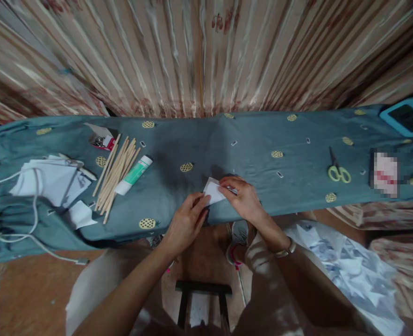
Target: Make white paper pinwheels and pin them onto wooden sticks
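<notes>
At the left edge of the table (199,140), which is covered with a blue-green cloth, a white cable (34,205) runs over a pile of white paper sheets (52,179). Just beside the pile, toward the right, lies a bundle of thin wooden sticks (117,170), and a white and green glue tube (133,175) lies next to the sticks. Behind the sticks, near the back edge, there is a small open box (101,137) with something red in it.

Near the middle of the front edge, both hands work on a small folded white paper (213,191). The left hand (187,224) is curled, with its fingertips on the near left corner of the paper, pinching it. The right hand (243,198) lies over the right side of the paper and presses it with bent fingers; a bracelet (285,252) is on this wrist.

Further right, well apart from the hands, yellow-handled scissors (338,170) lie on the cloth. In the back right corner lies a blue-framed tablet (406,116). Under the table at the right, paper scraps (350,270) cover the floor.
</notes>
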`<state>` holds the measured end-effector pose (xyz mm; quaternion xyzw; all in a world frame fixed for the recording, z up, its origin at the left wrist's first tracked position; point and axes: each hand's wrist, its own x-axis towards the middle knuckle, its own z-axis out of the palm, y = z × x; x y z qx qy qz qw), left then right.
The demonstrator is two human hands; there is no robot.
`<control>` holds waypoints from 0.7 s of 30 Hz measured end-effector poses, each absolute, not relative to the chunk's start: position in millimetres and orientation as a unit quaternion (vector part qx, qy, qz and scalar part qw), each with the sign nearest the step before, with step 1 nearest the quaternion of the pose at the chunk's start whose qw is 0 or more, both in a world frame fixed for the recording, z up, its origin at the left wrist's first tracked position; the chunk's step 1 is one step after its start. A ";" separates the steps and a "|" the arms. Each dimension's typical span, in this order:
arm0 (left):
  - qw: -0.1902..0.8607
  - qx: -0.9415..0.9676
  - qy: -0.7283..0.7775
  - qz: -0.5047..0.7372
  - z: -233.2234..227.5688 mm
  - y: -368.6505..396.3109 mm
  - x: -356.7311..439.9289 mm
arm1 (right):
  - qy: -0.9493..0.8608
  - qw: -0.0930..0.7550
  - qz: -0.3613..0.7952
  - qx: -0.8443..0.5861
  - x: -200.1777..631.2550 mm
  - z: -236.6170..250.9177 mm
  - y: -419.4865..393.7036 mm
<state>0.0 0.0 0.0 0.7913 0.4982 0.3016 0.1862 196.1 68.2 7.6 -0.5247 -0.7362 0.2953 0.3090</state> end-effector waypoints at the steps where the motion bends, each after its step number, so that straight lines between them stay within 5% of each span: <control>1: 0.190 0.789 0.501 0.300 -0.1 -0.1 0.3 | -0.736 0.308 0.292 -0.527 195.7 6.9 68.5; 21: 0.212 0.791 0.506 0.273 -0.9 1.2 1.6 | -0.733 0.308 0.230 -0.562 187.0 -1.1 66.0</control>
